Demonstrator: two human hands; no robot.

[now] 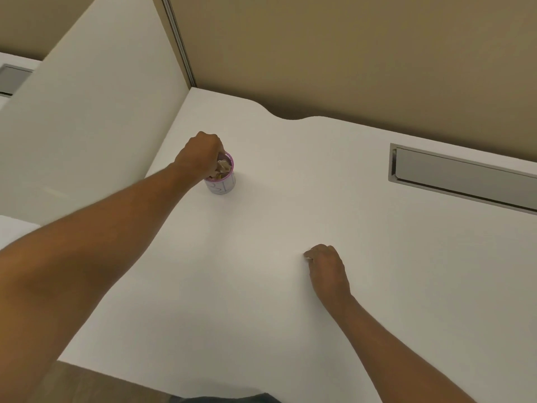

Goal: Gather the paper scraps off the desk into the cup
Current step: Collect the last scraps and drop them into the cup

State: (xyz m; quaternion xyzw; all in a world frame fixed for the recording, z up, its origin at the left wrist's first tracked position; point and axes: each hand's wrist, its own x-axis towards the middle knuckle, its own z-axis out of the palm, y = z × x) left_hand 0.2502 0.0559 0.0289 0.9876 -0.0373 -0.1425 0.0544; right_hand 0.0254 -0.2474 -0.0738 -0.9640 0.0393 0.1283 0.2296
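A small white cup (223,186) with a purple rim and purple markings stands upright on the white desk (261,286), towards its far left. Crumpled paper scraps (223,166) fill the cup to the rim. My left hand (200,155) reaches over the cup's left side, fingers curled down into its mouth on the scraps. My right hand (327,264) rests on the desk at the centre right, fingers curled under, with a tiny white bit showing at the fingertips. I cannot tell whether it is a paper scrap.
A grey metal cable slot (462,181) is set into the desk at the right rear. A white divider panel (87,126) rises along the left side, and a tan partition wall (348,53) stands behind the desk's wavy back edge.
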